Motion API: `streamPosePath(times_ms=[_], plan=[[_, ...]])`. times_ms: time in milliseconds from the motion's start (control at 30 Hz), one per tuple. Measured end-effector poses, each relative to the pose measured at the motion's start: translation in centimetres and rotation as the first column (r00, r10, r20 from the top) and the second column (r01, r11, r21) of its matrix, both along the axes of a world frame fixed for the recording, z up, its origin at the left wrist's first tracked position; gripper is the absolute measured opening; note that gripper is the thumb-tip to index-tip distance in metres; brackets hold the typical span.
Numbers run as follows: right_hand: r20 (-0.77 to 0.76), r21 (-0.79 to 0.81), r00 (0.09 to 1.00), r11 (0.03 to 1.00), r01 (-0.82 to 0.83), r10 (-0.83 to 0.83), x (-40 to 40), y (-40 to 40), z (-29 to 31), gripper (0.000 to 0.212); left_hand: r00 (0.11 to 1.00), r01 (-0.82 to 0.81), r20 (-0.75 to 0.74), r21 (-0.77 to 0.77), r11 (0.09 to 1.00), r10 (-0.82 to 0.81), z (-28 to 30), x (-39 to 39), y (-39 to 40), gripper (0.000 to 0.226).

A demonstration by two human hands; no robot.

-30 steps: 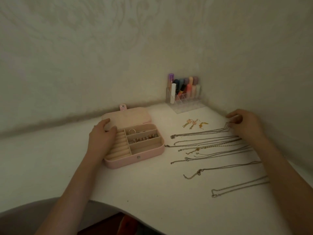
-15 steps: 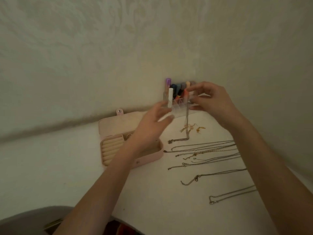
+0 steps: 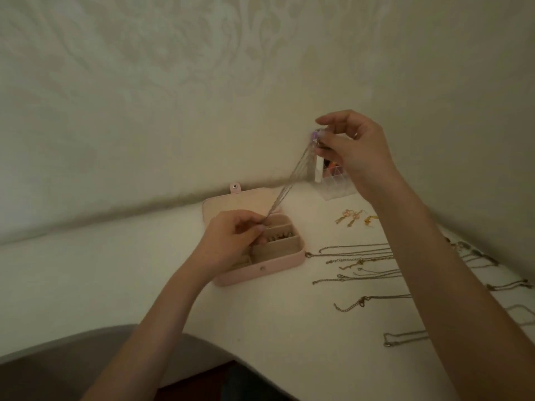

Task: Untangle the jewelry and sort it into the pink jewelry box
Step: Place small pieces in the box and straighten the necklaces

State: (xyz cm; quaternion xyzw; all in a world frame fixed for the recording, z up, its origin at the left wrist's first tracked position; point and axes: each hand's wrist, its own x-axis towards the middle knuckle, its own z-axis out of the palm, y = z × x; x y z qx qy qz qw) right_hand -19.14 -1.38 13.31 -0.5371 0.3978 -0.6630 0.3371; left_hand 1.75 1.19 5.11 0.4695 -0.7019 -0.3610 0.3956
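While you stretch it: necklace chain [image 3: 285,189] runs taut between your hands.
Left hand [image 3: 231,238]: pinches its lower end above the pink jewelry box [image 3: 278,260].
Right hand [image 3: 351,149]: pinches its upper end, raised.

The scene is seen from one head-worn wide-angle view only, aimed forward and down across a white table [image 3: 275,328] toward a wall corner. Both forearms are seen entering from the bottom edge. The pink jewelry box [image 3: 278,260] is framed near centre. Lines are bent, probably by the lens.
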Motion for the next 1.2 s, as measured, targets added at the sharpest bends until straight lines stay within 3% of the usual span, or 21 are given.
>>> streamPosePath(times_ms=[233, 433, 500, 567, 633, 667, 900, 1033, 1200], plan=[[-0.014, -0.03, 0.994, 0.994, -0.109, 0.109, 2.4, -0.5, 0.4, 0.017, 0.999, -0.036, 0.012, 0.041, 0.999, 0.036, 0.5, 1.1, 0.5, 0.016], [-0.206, 0.077, 0.931, 0.953, -0.293, 0.303, 3.1, -0.1, 0.0, 0.02, 0.96, -0.084, 0.264, -0.069, 0.994, 0.099, 0.4, 1.5, 0.8, 0.015], [-0.265, 0.114, 0.901, 0.939, -0.326, 0.345, 3.7, 0.4, -0.1, 0.021, 0.968, -0.109, 0.216, -0.098, 0.989, 0.128, 0.6, 1.3, 0.6, 0.018], [-0.308, 0.137, 0.878, 0.93, -0.34, 0.367, 4.3, 0.9, -0.3, 0.022, 0.995, -0.076, 0.066, -0.02, 0.997, 0.077, 1.0, 0.7, 0.6, 0.028], [-0.343, 0.148, 0.871, 0.935, -0.321, 0.353, 4.7, 1.2, -0.5, 0.023, 1.0, 0.014, -0.003, 0.07, 0.997, -0.014, 1.1, -0.1, 0.6, 0.034], [-0.356, 0.154, 0.87, 0.94, -0.305, 0.341, 4.6, 1.2, -0.6, 0.022, 0.999, 0.025, 0.032, 0.062, 0.998, -0.027, 0.9, -0.3, 0.4, 0.035], [-0.468, 0.269, 0.848, 0.954, -0.13, 0.247, 2.0, 2.3, -3.1, 0.018, 0.969, -0.103, 0.218, -0.074, 0.992, 0.117, -0.7, 0.2, 0.7, 0.017], [-0.494, 0.315, 0.838, 0.946, -0.074, 0.23, 1.8, 2.8, -4.8, 0.015, 0.937, -0.074, 0.328, -0.145, 0.987, 0.119, -0.9, 0.0, 0.9, 0.026], [-0.679, 0.326, 0.721, 0.937, 0.126, 0.139, 1.9, 2.5, -6.8, 0.012, 0.892, -0.032, 0.435, -0.202, 0.979, 0.119, -0.9, -0.1, 1.0, 0.024]])
